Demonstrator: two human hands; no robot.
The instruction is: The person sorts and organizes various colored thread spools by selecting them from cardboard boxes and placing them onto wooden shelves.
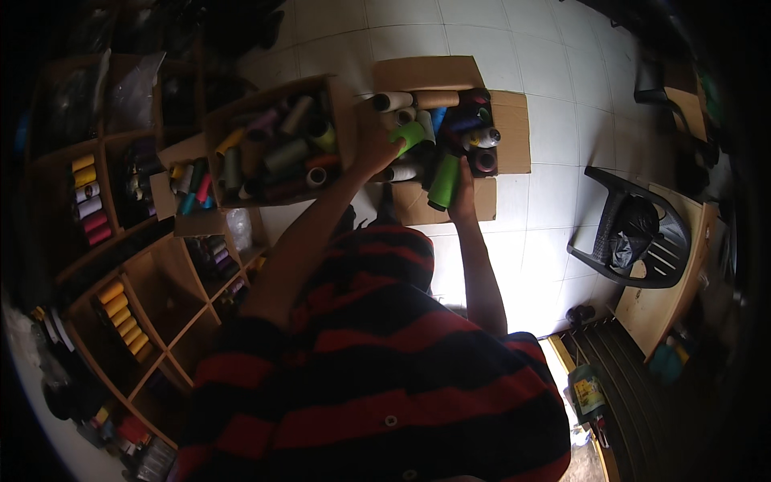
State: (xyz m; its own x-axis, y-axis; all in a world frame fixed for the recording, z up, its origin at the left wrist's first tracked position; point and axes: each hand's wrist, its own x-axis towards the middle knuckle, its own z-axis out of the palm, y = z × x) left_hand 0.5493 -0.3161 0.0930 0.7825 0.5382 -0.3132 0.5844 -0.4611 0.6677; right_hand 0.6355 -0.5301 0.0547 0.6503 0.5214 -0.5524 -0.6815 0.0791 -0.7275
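Note:
My left hand (381, 151) is closed on a bright green thread spool (411, 136), tilted over the open cardboard box (426, 71). A second, darker-looking green thread cone (443, 181) is in my right hand (465, 195), above the near side of that box. Beneath my hands the box holds several spools: a tan one (436, 99), a white one (393, 101), a dark blue one (467, 120) and a maroon one (485, 161). My fingers are partly hidden behind the two green spools.
Left of my hands stands another cardboard box (336, 104) full of mixed spools, with a smaller box (163, 195) beside it. Wooden shelves (170, 341) with yellow spools (123, 316) line the left. A black chair (594, 261) holding a dark plastic bag (634, 233) is on the right.

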